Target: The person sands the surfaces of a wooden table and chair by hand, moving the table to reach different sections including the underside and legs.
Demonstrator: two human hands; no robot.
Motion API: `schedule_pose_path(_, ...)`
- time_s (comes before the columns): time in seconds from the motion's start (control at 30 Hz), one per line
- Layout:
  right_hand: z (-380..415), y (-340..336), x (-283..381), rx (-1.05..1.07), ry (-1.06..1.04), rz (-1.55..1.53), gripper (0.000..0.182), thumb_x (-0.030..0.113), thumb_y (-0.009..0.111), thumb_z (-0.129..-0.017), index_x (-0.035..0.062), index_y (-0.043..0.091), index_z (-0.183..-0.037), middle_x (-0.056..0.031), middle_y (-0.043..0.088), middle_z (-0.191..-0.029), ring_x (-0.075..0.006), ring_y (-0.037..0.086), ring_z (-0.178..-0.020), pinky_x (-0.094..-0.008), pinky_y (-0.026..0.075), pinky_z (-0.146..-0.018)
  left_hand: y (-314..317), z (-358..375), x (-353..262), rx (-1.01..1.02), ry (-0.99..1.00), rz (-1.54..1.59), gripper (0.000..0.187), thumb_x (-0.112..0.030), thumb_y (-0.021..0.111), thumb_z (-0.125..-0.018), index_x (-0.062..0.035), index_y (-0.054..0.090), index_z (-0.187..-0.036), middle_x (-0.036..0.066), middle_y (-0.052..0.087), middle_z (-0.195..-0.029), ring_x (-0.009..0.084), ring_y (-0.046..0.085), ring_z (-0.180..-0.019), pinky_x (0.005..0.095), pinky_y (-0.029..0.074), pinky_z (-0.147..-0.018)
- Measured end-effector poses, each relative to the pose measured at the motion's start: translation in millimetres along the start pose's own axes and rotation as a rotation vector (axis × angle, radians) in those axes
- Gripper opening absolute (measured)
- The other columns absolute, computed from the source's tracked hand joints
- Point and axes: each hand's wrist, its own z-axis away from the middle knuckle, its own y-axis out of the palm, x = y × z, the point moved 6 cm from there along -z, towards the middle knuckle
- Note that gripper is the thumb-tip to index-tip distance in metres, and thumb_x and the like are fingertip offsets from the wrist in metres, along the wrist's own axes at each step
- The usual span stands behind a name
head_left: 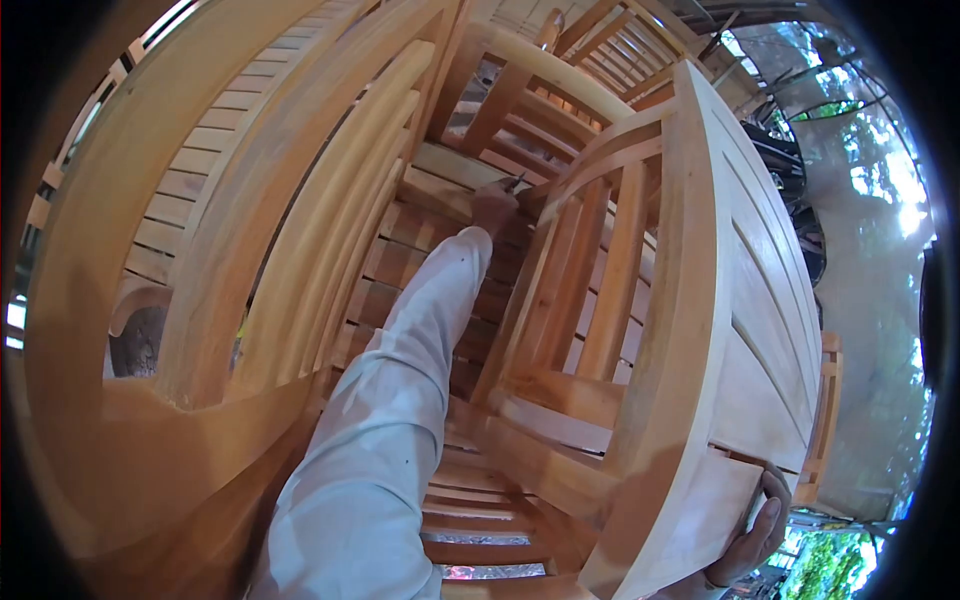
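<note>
My left hand point(495, 207), at the end of a long pale sleeve, reaches down between wooden frames. A small, dark, thin object point(515, 183) sticks out of its closed fingers; its type is too small to tell. Orange-brown slats point(395, 255) lie beneath that arm. At the lower right, my right hand point(762, 530) has its fingers curled round the edge of a pale slatted wooden panel point(765, 370). This panel stands tilted beside a frame with upright slats point(617, 270).
A large slatted wooden piece point(185, 330) rises close on the left. More wooden frames point(540, 100) stand at the top. Dark objects point(785, 165) and a grey sheet point(860, 260) are beyond the panel, with green leaves point(825, 565) at the lower right.
</note>
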Motion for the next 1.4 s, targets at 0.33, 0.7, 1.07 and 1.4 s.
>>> schedule_pose_path(0.33, 1.5, -1.6, -0.6, -0.004, 0.010, 0.038, 0.049, 0.033, 0.039, -0.108, -0.0068, 0.066, -0.119, -0.0214, 0.065, -0.130, -0.0318, 0.059, -0.122, -0.0468, 0.043, -0.110, 36.3, 14.0, -18.1, 0.327, 0.244, -0.586, 0.045, -0.042, 0.060, -0.093, -0.0093, 0.069, -0.123, 0.019, 0.076, -0.108, 0.0383, 0.072, -0.103, 0.0542, 0.051, -0.095)
schedule_pose_path(0.7, 0.3, -4.1, -1.3, 0.010, 0.010, 0.048, 0.051, 0.034, 0.037, -0.108, -0.0069, 0.064, -0.121, -0.0218, 0.064, -0.131, -0.0327, 0.058, -0.125, -0.0466, 0.042, -0.112, 34.2, 28.3, -27.8, 0.302, 0.311, -0.539, 0.056, -0.029, 0.055, -0.096, -0.0054, 0.050, -0.146, 0.022, 0.069, -0.130, 0.0345, 0.050, -0.141, 0.0678, 0.024, -0.118)
schedule_pose_path(1.07, 0.0, 0.2, 3.2, 0.008, 0.021, 0.024, 0.051, 0.036, 0.040, -0.108, -0.0070, 0.065, -0.119, -0.0215, 0.064, -0.130, -0.0322, 0.058, -0.124, -0.0467, 0.042, -0.111, 51.4, 16.5, -20.5, 0.326, 0.212, -0.618, 0.049, -0.033, 0.061, -0.093, -0.0072, 0.058, -0.135, 0.013, 0.071, -0.122, 0.0321, 0.059, -0.125, 0.0663, 0.024, -0.117)
schedule_pose_path(1.4, -0.3, -2.5, 4.0, 0.023, -0.005, 0.068, 0.051, 0.036, 0.039, -0.108, -0.0069, 0.066, -0.117, -0.0215, 0.064, -0.129, -0.0318, 0.058, -0.123, -0.0462, 0.044, -0.109, 66.4, -0.4, -7.5, 0.428, 0.188, -0.582, 0.054, -0.036, 0.059, -0.095, -0.0097, 0.056, -0.142, 0.012, 0.066, -0.137, 0.0327, 0.057, -0.132, 0.0664, 0.021, -0.120)
